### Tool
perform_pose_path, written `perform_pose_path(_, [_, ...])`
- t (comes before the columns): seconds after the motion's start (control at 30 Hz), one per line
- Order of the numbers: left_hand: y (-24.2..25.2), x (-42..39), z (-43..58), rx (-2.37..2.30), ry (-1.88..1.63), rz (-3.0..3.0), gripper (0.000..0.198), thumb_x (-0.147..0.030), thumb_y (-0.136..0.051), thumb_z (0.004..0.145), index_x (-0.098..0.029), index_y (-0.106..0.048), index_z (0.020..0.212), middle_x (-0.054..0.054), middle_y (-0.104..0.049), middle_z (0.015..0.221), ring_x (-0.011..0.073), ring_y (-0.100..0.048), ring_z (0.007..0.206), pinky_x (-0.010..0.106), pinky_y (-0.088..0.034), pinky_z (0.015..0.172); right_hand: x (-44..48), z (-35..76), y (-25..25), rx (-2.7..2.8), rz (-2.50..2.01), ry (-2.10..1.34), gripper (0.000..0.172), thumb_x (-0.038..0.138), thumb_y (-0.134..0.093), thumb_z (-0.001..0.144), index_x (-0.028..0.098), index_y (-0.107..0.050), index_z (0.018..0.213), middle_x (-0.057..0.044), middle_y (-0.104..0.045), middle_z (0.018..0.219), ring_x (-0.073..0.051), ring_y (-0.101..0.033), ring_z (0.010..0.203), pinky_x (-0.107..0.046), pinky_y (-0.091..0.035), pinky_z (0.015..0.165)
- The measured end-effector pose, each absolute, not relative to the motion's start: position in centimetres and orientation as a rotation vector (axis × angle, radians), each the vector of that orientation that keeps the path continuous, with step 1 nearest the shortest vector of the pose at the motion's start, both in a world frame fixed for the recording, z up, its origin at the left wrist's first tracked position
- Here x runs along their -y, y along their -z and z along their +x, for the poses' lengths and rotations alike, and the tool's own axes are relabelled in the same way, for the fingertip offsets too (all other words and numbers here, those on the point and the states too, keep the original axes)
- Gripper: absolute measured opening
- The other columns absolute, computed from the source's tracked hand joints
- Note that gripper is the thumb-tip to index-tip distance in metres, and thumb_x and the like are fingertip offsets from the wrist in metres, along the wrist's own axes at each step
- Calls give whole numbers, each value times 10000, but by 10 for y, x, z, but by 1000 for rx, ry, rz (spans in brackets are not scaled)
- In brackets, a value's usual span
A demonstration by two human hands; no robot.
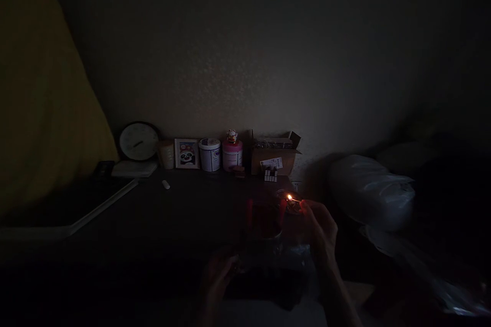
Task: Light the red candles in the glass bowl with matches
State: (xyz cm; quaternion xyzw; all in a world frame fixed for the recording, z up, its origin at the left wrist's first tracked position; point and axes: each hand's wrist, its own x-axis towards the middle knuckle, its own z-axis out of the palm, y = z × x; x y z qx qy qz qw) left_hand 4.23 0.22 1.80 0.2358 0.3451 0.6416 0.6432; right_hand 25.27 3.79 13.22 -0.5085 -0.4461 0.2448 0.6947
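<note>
The room is dark. My right hand (pixel 322 227) pinches a lit match (pixel 295 199) between thumb and fingertips, its small flame pointing left. Just left of the flame stands a dark red, see-through container (pixel 266 219) on the table, its inside too dark to make out. Behind the match lies a small round glass dish (pixel 293 207) with thin bits in it. Lower down, in front of the table edge, my left hand (pixel 218 278) is closed; what its fingers hold is lost in shadow.
Along the wall stand a round clock (pixel 138 141), a cup (pixel 166 155), a framed panda picture (pixel 187 154), a white tub (pixel 209 155), a pink tub (pixel 232 157) with a cat figurine (pixel 232 136), and an open cardboard box (pixel 272 158). A plastic bag (pixel 370 191) bulges at right.
</note>
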Motion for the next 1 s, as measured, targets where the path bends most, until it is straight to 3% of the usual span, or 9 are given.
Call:
perform_pose_path(0.2, [0, -6, 43, -826, -1481, 481, 378, -354, -819, 528, -196, -678, 841, 63, -725, 830, 232, -672, 768, 351, -523, 715, -42, 259, -116, 1038, -1245, -513, 339, 484, -628, 718, 168, -648, 840, -36, -654, 803, -172, -583, 756, -250, -436, 612])
perform_pose_path(0.5, [-1, -4, 38, -820, -1437, 530, 367, -351, -800, 539, -193, -688, 851, 98, -722, 871, 287, -660, 864, 413, -506, 805, -53, 262, -106, 1057, -1328, -492, 319, 512, -572, 757, 211, -651, 830, -1, -647, 764, -168, -574, 751, -257, -426, 650])
perform_pose_path(0.67, [9, -7, 42, -858, -1466, 494, 342, -363, -788, 550, -217, -685, 842, 75, -719, 895, 260, -656, 853, 383, -512, 766, -52, 257, -113, 1040, -1313, -547, 295, 496, -583, 754, 210, -643, 793, 12, -640, 717, -155, -569, 718, -237, -413, 618])
perform_pose_path(0.8, [6, -6, 41, -883, -1448, 467, 318, -371, -791, 541, -217, -689, 801, 60, -716, 810, 242, -660, 759, 376, -508, 723, -54, 256, -113, 1022, -1250, -546, 319, 498, -620, 712, 189, -645, 787, 7, -628, 695, -155, -571, 709, -236, -420, 619])
perform_pose_path(1.0, [-10, -2, 39, -881, -1418, 500, 314, -365, -803, 525, -214, -691, 777, 69, -716, 772, 266, -660, 775, 394, -505, 743, -57, 256, -109, 1001, -1249, -571, 296, 481, -630, 714, 193, -647, 783, 5, -636, 721, -156, -585, 731, -231, -440, 633])
